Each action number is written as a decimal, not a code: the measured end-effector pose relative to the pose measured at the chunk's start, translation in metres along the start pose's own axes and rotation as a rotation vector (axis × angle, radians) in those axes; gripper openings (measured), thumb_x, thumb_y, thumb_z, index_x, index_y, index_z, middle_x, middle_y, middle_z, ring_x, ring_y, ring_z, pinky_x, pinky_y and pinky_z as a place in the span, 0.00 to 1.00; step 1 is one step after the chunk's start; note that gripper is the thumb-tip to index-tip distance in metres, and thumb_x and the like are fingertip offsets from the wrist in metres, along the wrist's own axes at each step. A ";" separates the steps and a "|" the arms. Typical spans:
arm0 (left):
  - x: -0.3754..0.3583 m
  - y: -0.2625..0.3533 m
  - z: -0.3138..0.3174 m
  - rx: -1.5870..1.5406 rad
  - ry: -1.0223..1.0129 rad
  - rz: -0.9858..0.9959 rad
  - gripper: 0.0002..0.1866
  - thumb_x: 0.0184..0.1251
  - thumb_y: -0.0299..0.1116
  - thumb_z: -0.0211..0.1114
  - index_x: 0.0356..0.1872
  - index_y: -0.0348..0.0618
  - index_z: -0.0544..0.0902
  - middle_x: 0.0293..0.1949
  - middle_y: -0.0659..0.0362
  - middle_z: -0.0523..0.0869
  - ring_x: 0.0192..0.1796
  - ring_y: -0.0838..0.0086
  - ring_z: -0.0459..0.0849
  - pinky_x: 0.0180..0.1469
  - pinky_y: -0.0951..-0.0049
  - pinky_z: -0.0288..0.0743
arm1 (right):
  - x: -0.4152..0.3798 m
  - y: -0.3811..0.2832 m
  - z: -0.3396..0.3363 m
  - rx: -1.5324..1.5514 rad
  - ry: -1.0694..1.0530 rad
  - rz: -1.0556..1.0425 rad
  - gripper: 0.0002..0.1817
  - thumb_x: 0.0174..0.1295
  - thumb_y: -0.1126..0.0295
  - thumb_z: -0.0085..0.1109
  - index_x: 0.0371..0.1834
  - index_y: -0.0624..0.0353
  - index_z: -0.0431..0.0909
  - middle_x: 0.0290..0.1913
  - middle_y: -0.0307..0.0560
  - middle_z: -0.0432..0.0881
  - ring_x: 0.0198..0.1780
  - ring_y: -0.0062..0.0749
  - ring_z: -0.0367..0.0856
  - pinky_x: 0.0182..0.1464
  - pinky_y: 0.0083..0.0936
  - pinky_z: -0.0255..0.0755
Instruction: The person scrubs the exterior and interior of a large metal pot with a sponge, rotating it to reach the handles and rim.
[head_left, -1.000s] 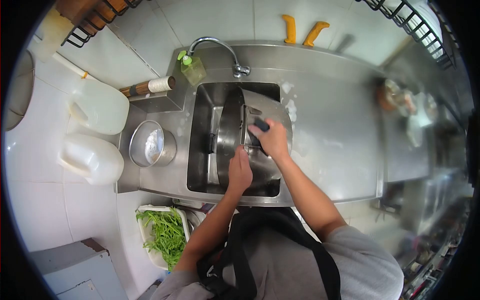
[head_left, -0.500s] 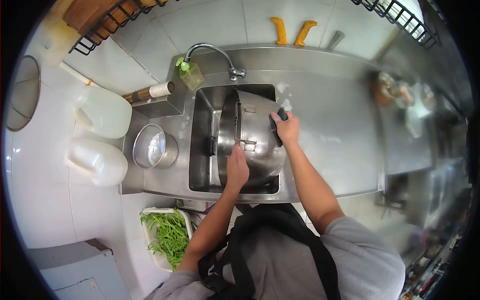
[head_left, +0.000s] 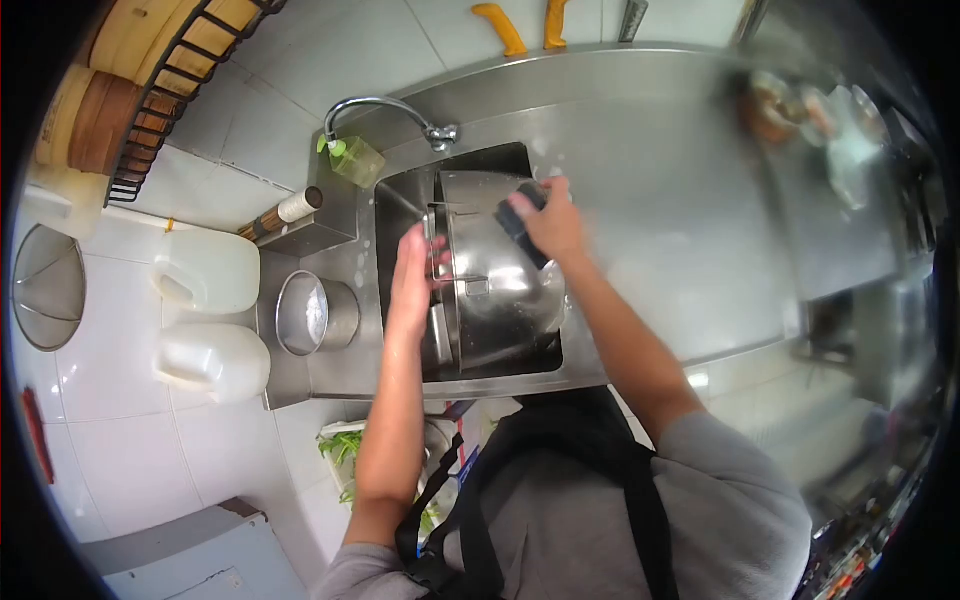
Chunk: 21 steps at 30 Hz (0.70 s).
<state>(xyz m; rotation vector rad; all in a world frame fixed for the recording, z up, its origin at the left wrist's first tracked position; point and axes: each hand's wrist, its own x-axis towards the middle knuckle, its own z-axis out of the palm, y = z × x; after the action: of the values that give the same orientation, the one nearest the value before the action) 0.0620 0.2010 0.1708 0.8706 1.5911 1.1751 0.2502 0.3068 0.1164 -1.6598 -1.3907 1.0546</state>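
Note:
A large steel pot (head_left: 505, 325) lies tipped on its side in the sink (head_left: 400, 200), its base toward the right. My left hand (head_left: 408, 280) is at the pot's wire handle, with its fingers curled around the handle near the rim. My right hand (head_left: 558, 225) grips a dark scrubbing pad (head_left: 520, 228) against the pot's outer side near the base. A little blur covers both hands. Behind the sink, the curved faucet (head_left: 385, 103) shows no running water.
A green-topped soap bottle (head_left: 355, 162) stands by the faucet. Left of the sink are a small steel pot (head_left: 340, 315) with white contents and two plastic jugs (head_left: 210, 270). Yellow-handled tools (head_left: 500, 30) hang behind the counter (head_left: 680, 220). Greens (head_left: 345, 445) sit below.
My right hand has moved left and up over the pot with the pad. My left hand has shifted left and up to the handle. The camera view has turned somewhat.

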 end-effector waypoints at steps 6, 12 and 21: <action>0.053 -0.009 0.016 0.265 0.141 0.035 0.12 0.76 0.37 0.49 0.52 0.42 0.74 0.39 0.63 0.79 0.37 0.78 0.77 0.36 0.73 0.71 | -0.069 0.024 0.024 -0.267 0.015 -0.538 0.27 0.60 0.58 0.63 0.61 0.55 0.71 0.72 0.57 0.63 0.72 0.51 0.62 0.69 0.54 0.56; 0.039 -0.005 0.012 0.597 0.114 0.201 0.06 0.74 0.27 0.49 0.44 0.42 0.73 0.32 0.63 0.78 0.30 0.78 0.75 0.29 0.75 0.70 | -0.064 0.047 0.018 -0.409 -0.057 -0.669 0.29 0.67 0.57 0.53 0.70 0.54 0.66 0.74 0.52 0.63 0.74 0.51 0.61 0.71 0.59 0.53; -0.086 -0.037 0.002 0.605 0.117 0.245 0.03 0.70 0.21 0.49 0.40 0.38 0.71 0.31 0.45 0.80 0.36 0.45 0.82 0.38 0.61 0.73 | -0.086 0.041 -0.004 -0.436 -0.270 -0.753 0.29 0.67 0.54 0.52 0.72 0.43 0.66 0.77 0.50 0.57 0.76 0.53 0.57 0.71 0.69 0.45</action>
<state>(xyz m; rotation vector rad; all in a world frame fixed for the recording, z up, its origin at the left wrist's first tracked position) 0.0900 0.1126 0.1582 1.4376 2.0231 0.9225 0.2625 0.2152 0.0931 -1.0910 -2.2992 0.5604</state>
